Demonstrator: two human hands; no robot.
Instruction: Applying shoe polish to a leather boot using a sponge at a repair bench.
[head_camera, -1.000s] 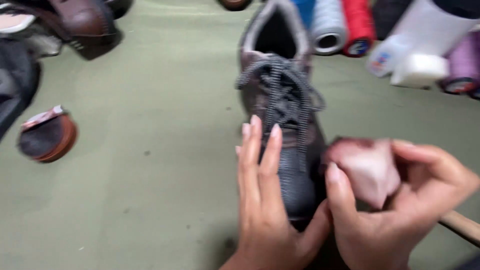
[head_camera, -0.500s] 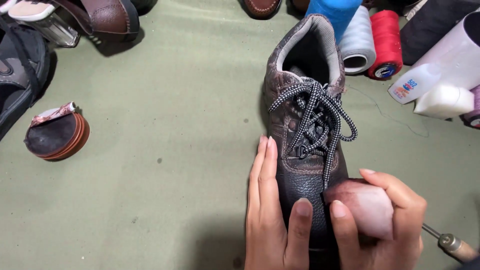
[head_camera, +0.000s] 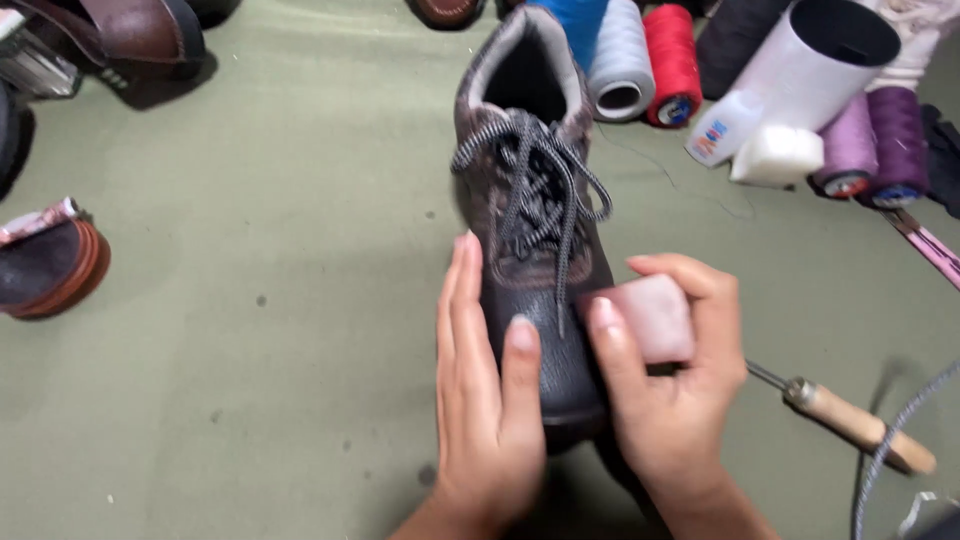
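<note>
A dark brown leather boot (head_camera: 530, 230) with grey-and-black laces stands on the green mat, toe toward me. My left hand (head_camera: 487, 390) lies flat along the boot's left side, thumb resting on the toe cap. My right hand (head_camera: 668, 385) grips a pale pink block (head_camera: 655, 315) and presses it against the right side of the toe.
A wooden-handled awl (head_camera: 850, 420) lies right of my right hand. Thread spools (head_camera: 640, 60) in blue, white, red and purple, a white tube (head_camera: 810, 55) and a white sponge (head_camera: 778, 155) line the back right. Other shoes (head_camera: 110, 35) and a round tin (head_camera: 45, 265) sit at left.
The view has steadied and shifted so the boot sits more central. My right hand has brought the pink block down onto the toe's right side. My left hand stays along the boot.
</note>
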